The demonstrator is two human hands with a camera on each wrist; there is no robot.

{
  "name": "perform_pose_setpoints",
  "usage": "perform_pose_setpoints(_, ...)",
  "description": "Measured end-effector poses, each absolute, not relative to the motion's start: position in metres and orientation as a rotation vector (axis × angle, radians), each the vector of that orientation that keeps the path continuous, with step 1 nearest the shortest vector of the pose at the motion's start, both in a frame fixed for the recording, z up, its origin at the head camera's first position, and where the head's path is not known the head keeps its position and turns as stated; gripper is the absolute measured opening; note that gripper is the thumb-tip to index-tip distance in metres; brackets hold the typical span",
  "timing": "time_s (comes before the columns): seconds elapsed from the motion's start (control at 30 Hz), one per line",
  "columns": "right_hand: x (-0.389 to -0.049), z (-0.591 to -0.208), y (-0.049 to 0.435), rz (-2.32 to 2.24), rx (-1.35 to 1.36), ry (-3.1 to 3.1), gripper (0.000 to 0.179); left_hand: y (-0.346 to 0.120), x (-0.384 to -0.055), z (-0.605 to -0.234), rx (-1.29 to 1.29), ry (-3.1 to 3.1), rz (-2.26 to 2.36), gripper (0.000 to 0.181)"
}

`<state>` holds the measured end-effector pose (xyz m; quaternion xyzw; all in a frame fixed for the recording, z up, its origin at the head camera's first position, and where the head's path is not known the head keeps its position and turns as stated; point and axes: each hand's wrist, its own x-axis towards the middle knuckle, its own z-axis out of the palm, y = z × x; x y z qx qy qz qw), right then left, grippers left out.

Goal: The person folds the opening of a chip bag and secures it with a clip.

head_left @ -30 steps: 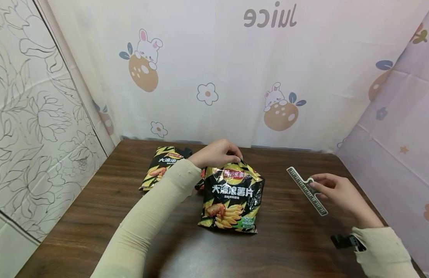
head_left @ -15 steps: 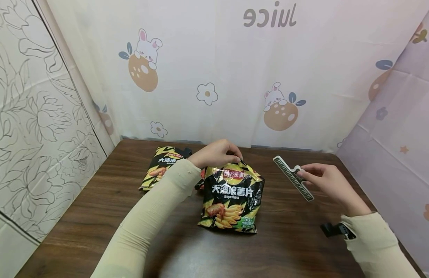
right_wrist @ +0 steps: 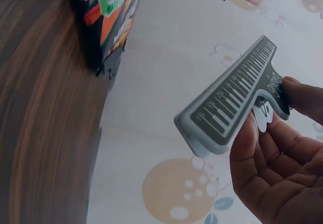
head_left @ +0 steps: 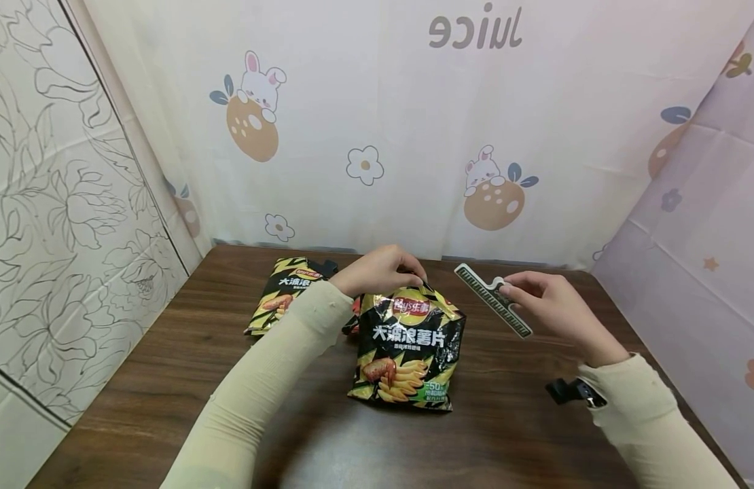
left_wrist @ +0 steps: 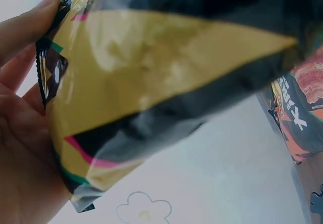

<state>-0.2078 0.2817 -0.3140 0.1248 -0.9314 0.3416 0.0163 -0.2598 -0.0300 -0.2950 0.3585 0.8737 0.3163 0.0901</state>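
Note:
My left hand (head_left: 386, 270) pinches the top edge of a black and yellow bag of potato chips (head_left: 407, 353), which stands upright on the table. In the left wrist view the bag (left_wrist: 151, 67) fills the upper part, with thumb and fingers at its crimped end. To the right of it, my right hand (head_left: 551, 302) holds a long bag clip (head_left: 490, 299) in the air, slanting down to the right. A piano-key pattern covers the clip (right_wrist: 229, 98) in the right wrist view, where thumb and fingers grip its handles.
A second black and yellow chip bag (head_left: 273, 305) lies at the back left, partly behind the left sleeve. Between the two bags, an orange-red bag (head_left: 351, 326) is mostly hidden. The brown wooden table (head_left: 505, 435) ends at a printed curtain (head_left: 377, 210).
My right hand has carried the clip left and slightly up, closer to the front chip bag. The left hand and the bag it pinches have stayed put.

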Motion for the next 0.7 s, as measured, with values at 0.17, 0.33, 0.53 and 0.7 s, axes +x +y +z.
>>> perform_pose_setpoints(0.17, -0.209, -0.313, 0.269, 1.074, 0.444, -2.849, 0.041, -0.030, -0.259, -0.295, 1.043, 2.587, 0.972, 0.017)
perform_pose_setpoints(0.33, -0.208, -0.311, 0.258, 1.072, 0.486, -2.809, 0.036, -0.030, -0.259, -0.296, 1.017, 2.580, 0.997, 0.017)
perform_pose_setpoints(0.53, -0.207, -0.311, 0.248, 1.087, 0.534, -2.765, 0.032, -0.031, -0.259, -0.297, 0.983, 2.565, 1.035, 0.017)
perform_pose_setpoints(0.7, -0.209, -0.314, 0.242, 1.099, 0.553, -2.746, 0.029, -0.032, -0.259, -0.297, 0.967, 2.563, 1.049, 0.016)
